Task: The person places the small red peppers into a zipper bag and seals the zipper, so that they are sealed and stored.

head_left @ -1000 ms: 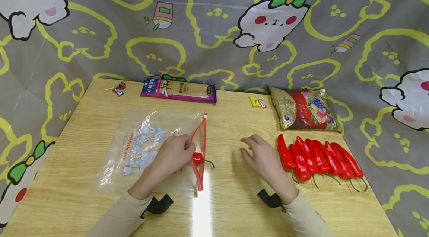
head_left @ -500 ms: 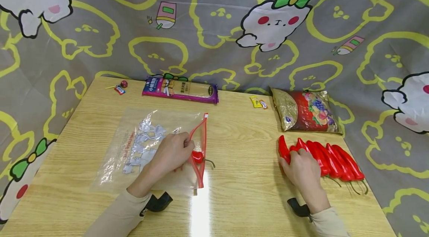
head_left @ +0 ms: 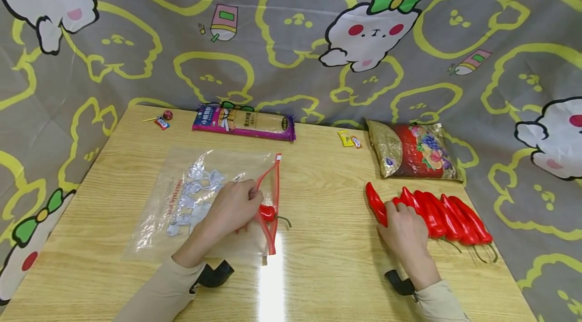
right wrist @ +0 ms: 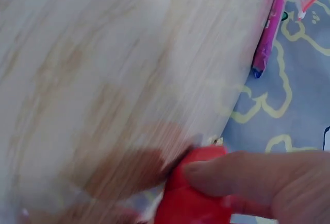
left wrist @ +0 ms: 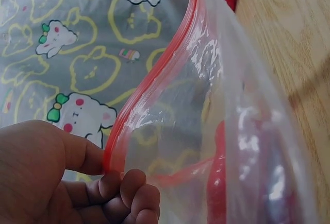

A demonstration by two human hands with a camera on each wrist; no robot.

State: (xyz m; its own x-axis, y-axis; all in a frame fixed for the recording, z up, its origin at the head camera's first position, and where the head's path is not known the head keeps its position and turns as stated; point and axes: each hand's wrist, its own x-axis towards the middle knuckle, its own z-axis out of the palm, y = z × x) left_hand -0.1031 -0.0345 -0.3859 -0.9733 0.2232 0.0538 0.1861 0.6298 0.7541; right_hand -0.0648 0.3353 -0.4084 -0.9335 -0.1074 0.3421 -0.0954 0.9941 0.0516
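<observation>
In the head view a clear zip bag [head_left: 154, 200] lies flat at centre left, its red zip edge [head_left: 278, 180] parted. My left hand [head_left: 234, 205] pinches that edge; the left wrist view shows thumb and fingers on the red strip [left wrist: 149, 85]. At the bag's mouth sits a red chili pepper [head_left: 267, 212], its stem poking out. My right hand [head_left: 404, 231] grips another chili pepper [head_left: 375, 201] at the left end of a row, thumb pressed on it in the right wrist view. The remaining chili peppers [head_left: 459, 218] lie side by side, partly behind that hand.
Along the back of the wooden table [head_left: 327, 271] lie a purple noodle packet [head_left: 245, 122], small wrapped candies [head_left: 349, 139] and a gold-and-red bag [head_left: 416, 150]. A lollipop [head_left: 167, 115] is at the back left. Patterned cloth [head_left: 295, 24] hangs around the table.
My right hand has moved right to the row of chili peppers and taken hold of the leftmost one, which has shifted slightly left. My left hand stays on the bag's edge.
</observation>
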